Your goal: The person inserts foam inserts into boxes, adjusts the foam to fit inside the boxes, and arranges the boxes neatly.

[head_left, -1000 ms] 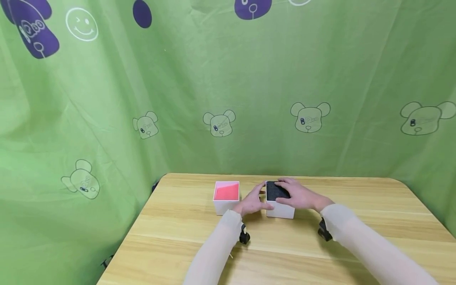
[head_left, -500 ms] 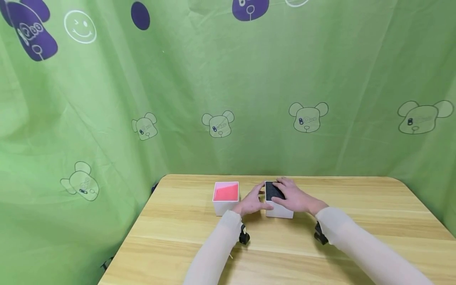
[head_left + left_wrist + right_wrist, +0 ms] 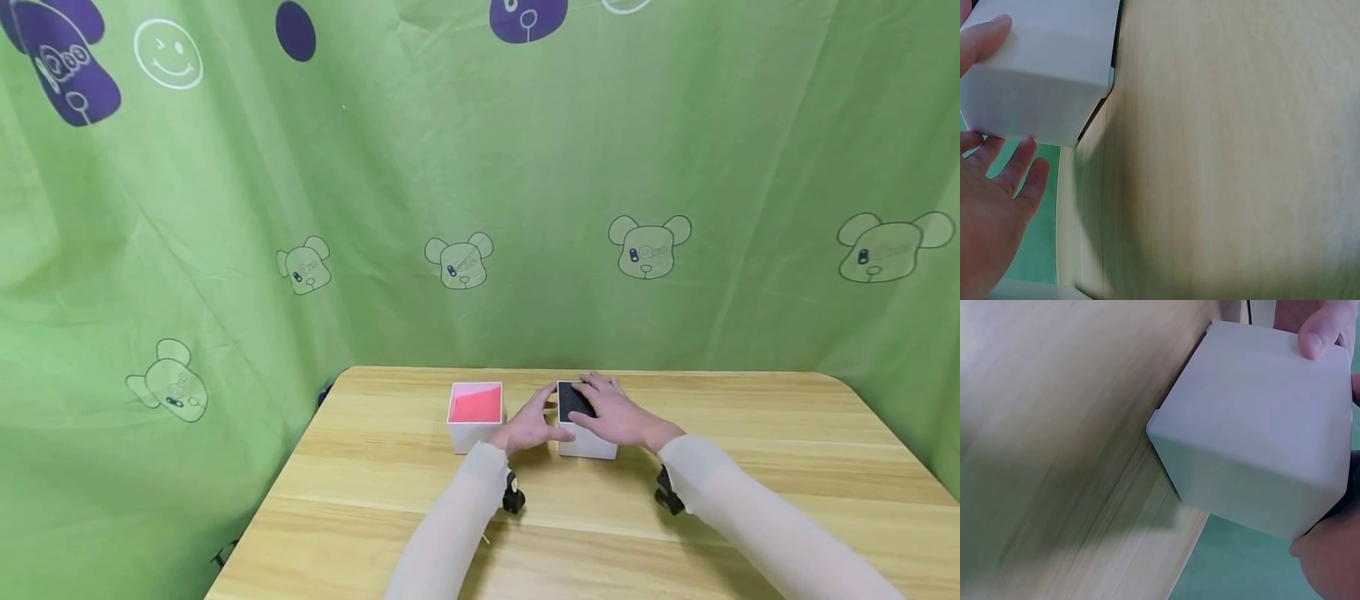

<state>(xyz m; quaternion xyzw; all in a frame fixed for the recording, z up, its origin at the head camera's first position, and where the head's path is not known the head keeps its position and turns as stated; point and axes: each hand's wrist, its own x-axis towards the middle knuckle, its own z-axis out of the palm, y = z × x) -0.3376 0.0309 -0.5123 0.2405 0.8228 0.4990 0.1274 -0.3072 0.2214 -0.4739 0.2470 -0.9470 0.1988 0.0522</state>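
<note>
A white box with a dark, textured top stands on the wooden table. At its left side is my left hand, thumb on the front face and fingers around the left side, gripping it; the left wrist view shows the thumb pressed on a white wall of the box. Over the dark top lies my right hand, its fingers spread on it and its thumb near the front rim. What is under the right palm is hidden. Most of the right hand is cut off in the right wrist view, where the white box fills the middle.
Left of my left hand stands a second white box with a pink and red top. Both boxes are toward the back of the wooden table. Behind the table edge hangs a green curtain with bear prints.
My right hand has slid slightly left across the dark top, covering more of its right part. The left hand keeps its hold, and both boxes stay in place.
</note>
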